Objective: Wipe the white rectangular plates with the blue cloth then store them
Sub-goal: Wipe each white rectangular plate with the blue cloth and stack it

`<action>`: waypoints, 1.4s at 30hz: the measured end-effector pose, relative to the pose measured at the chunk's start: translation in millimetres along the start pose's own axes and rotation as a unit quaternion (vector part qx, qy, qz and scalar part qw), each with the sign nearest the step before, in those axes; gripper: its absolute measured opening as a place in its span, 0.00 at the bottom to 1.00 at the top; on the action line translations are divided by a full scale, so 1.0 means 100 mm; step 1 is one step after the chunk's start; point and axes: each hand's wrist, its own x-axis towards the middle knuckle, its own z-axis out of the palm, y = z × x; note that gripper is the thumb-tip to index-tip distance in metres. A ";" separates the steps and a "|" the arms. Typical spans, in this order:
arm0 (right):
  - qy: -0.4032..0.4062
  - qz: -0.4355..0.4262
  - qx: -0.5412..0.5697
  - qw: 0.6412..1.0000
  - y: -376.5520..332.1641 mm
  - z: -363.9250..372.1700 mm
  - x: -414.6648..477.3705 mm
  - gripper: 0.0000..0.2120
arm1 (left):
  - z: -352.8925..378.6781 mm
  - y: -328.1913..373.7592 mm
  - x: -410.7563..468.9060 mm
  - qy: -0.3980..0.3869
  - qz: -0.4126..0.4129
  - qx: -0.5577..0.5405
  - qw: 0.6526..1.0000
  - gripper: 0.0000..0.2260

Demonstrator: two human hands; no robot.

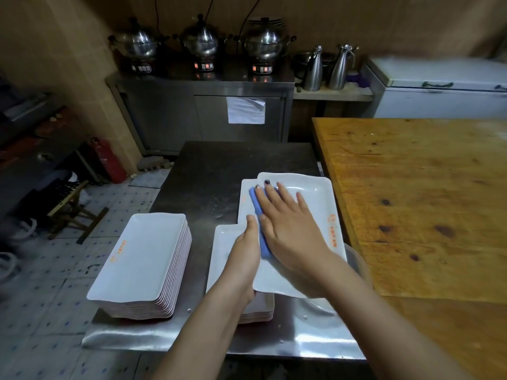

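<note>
A white rectangular plate [315, 198] with orange print is held tilted above the steel table [208, 171]. My left hand [244, 256] grips its near left edge. My right hand [288, 223] lies flat on the plate, pressing the blue cloth [259, 215] against it; only a strip of cloth shows beside my palm. Under the held plate sits a short stack of white plates [222, 250], partly hidden by my arms. A taller stack of the same plates [145, 259] stands at the table's left.
A wooden table [425, 201] adjoins on the right. A clear bowl [356, 261] peeks out beneath the held plate. Steel pots [200, 39] and jugs [340, 67] line the back counter. A red extinguisher [107, 160] and folding stool [71, 209] stand on the floor, left.
</note>
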 end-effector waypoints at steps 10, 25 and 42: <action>-0.022 0.120 -0.046 0.991 0.40 -0.10 0.10 0.25 | -0.18 -0.01 -0.04 0.017 0.053 -0.041 0.998 0.14; -0.005 0.152 -0.037 0.988 0.31 0.00 -0.15 0.27 | -0.16 -0.02 -0.07 0.037 0.074 -0.044 0.996 0.13; -0.048 -0.007 0.152 0.987 -0.33 -0.09 -0.07 0.26 | -0.11 0.11 -0.02 0.023 0.064 -0.134 0.989 0.17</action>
